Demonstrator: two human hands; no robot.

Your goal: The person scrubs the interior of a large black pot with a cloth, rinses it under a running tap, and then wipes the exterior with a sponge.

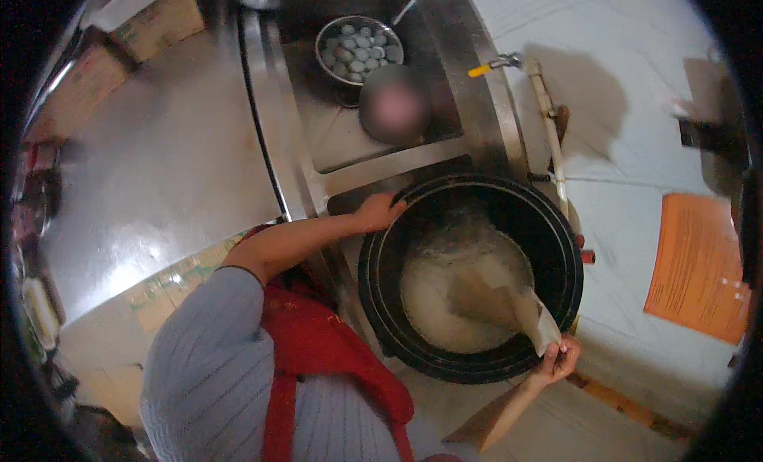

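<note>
A large round black tub (563, 235) stands before me, holding cloudy, pale liquid (438, 307). My left hand (378, 213) rests on the tub's rim, its fingers curled over the edge. On the opposite side, my right hand (559, 359) pinches the end of a pale, limp sheet or bag (541, 325). From that hand it slopes over the near-right rim down into the liquid. Its lower part is brownish and blurred under the surface, so I cannot tell its full shape or exact material.
A metal pot (319, 54) of several pale, egg-like things stands in the steel sink (334, 146); a blurred patch covers part of both. A yellow-handled tap (480, 70) juts from the wall pipe (551, 128). A steel worktop (161, 182) lies left, an orange printed sheet (694, 265) right.
</note>
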